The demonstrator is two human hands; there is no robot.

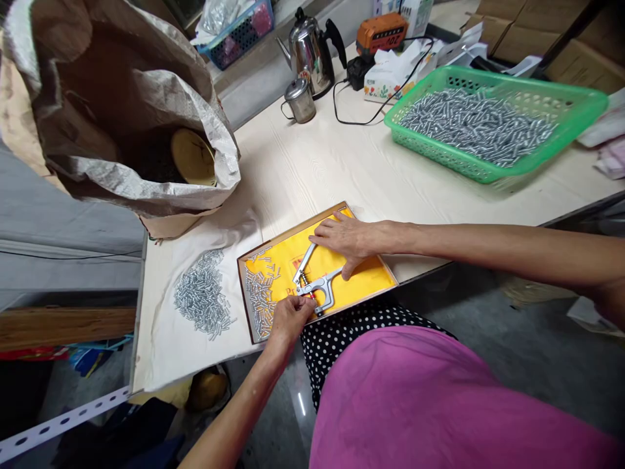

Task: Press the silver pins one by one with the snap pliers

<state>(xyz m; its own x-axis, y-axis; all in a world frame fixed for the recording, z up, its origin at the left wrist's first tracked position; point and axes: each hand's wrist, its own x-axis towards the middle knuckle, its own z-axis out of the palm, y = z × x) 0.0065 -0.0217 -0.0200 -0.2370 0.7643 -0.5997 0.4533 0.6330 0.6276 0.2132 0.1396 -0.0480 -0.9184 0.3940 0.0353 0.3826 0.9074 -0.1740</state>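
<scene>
A shallow box lid lined with yellow cloth (374,277) lies at the table's near edge. On it rests a silver plier-like hand press (318,286). My right hand (347,238) lies flat over the tool's upper handle, fingers stretched out and pressing on it. My left hand (289,319) is pinched at the tool's jaw, holding a small piece that I cannot make out. Several small silver metal pieces (258,296) lie along the box's left side.
A heap of the same silver pieces (202,296) lies on white cloth left of the box. A green basket (571,107) full of them stands at the back right. A big paper sack (122,111) stands at back left, with a kettle (310,49) and a small cup (299,101) behind.
</scene>
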